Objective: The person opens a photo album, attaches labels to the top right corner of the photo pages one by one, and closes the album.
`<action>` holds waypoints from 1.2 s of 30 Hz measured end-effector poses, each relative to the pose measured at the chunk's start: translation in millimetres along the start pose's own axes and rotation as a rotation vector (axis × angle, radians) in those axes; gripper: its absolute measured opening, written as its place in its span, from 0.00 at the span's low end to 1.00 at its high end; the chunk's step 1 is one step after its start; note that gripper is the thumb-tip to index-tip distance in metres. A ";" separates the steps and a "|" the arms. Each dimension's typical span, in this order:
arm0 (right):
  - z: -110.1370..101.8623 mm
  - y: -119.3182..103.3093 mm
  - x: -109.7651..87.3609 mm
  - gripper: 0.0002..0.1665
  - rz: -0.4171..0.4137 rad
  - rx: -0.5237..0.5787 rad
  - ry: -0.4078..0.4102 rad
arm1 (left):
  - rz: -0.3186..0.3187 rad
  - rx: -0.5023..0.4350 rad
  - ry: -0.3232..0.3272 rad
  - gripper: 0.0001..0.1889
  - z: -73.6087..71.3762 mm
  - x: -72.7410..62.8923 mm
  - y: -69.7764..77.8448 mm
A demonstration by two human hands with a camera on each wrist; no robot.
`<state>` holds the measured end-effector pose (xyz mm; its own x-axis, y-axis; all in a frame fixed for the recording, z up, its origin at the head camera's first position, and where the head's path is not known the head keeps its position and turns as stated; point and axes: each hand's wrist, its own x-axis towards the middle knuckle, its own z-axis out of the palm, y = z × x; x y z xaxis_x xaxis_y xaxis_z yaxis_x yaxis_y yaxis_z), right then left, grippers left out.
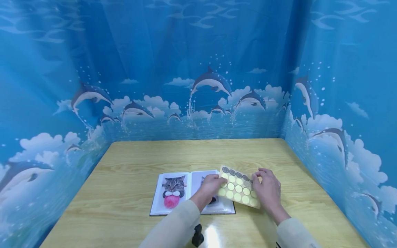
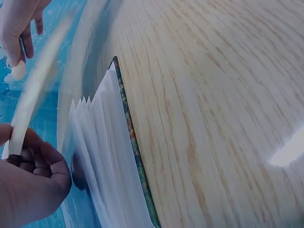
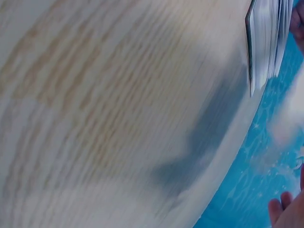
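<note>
My left hand (image 1: 210,187) grips the left edge of a sheet of round gold stickers (image 1: 238,188), thumb on top and fingers behind. Dark circles run along the sheet's top row, with glossy gold ones below. It is tilted up above the right page of an open photo album (image 1: 154,203). At the sheet's upper right, my right hand (image 1: 269,191) has thumb and fingertips together. The left wrist view shows a small pale round sticker (image 2: 18,70) pinched there, apart from the sheet. In the right wrist view the sheet is blurred.
The album lies on a wood-grain table (image 1: 124,193), its left page showing a cat picture (image 1: 174,188) with a pink ball. My left forearm and the sheet partly cover the right page. Blue dolphin-print curtains (image 1: 155,69) enclose the table's back and sides.
</note>
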<state>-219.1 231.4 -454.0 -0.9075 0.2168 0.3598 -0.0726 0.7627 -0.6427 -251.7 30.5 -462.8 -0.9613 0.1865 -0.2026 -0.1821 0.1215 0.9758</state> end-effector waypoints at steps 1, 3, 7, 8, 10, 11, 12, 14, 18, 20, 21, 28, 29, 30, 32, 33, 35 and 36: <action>-1.8 2.4 0.7 0.14 0.015 0.004 0.011 | -0.006 0.019 0.007 0.09 0.5 0.1 0.2; -4.2 7.0 1.7 0.14 0.036 0.006 0.033 | -0.016 0.063 0.028 0.08 3.0 0.4 0.3; -5.2 13.7 3.5 0.14 0.049 0.000 0.046 | 0.002 0.125 0.057 0.07 12.9 0.5 0.7; -4.9 14.5 3.6 0.14 0.051 0.001 0.040 | 0.013 0.131 0.051 0.07 15.7 0.2 1.0; -4.1 15.6 3.5 0.15 0.053 0.011 0.028 | 0.045 0.171 0.019 0.08 20.0 -1.4 2.7; -3.7 15.7 3.3 0.15 0.054 0.014 0.022 | 0.055 0.203 -0.007 0.08 21.5 -2.7 3.8; -3.0 15.8 3.0 0.15 0.053 0.018 0.017 | 0.066 0.248 -0.029 0.10 22.2 -4.4 5.4; -1.4 15.6 2.7 0.15 0.050 0.021 0.007 | 0.101 0.359 -0.072 0.16 22.6 -7.0 7.9; 1.6 13.7 1.6 0.16 0.040 0.012 -0.012 | 0.231 0.619 -0.083 0.27 18.5 -7.7 8.7; 2.8 12.4 1.0 0.18 0.036 0.006 -0.023 | 0.303 0.703 -0.064 0.26 15.4 -5.1 6.7; 3.4 11.8 0.6 0.18 0.034 0.001 -0.027 | 0.338 0.731 -0.052 0.25 13.5 -3.7 5.5; 13.0 6.9 1.2 0.17 0.017 -0.041 -0.061 | 0.390 0.737 -0.043 0.21 -1.9 -3.0 1.6; 14.5 6.0 1.4 0.16 0.018 -0.041 -0.066 | 0.384 0.735 -0.044 0.21 -3.6 -3.6 1.4; 15.9 5.1 1.6 0.16 0.021 -0.042 -0.072 | 0.379 0.733 -0.045 0.21 -5.3 -4.0 1.1; 18.9 2.9 2.2 0.16 0.023 -0.041 -0.081 | 0.382 0.737 -0.046 0.21 -9.1 -5.0 0.7; 20.4 1.9 2.5 0.16 0.023 -0.042 -0.085 | 0.380 0.740 -0.043 0.20 -11.3 -5.5 0.4; 23.8 0.5 3.2 0.15 0.020 -0.037 -0.092 | 0.386 0.759 -0.037 0.20 -17.1 -7.1 -0.2; 25.4 -0.3 3.3 0.15 0.018 -0.035 -0.096 | 0.393 0.766 -0.034 0.20 -20.4 -7.7 -0.5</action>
<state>-232.6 216.4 -469.7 -0.9442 0.1727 0.2804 -0.0426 0.7802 -0.6240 -248.4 9.2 -460.1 -0.9166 0.3803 0.1236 0.3637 0.6643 0.6530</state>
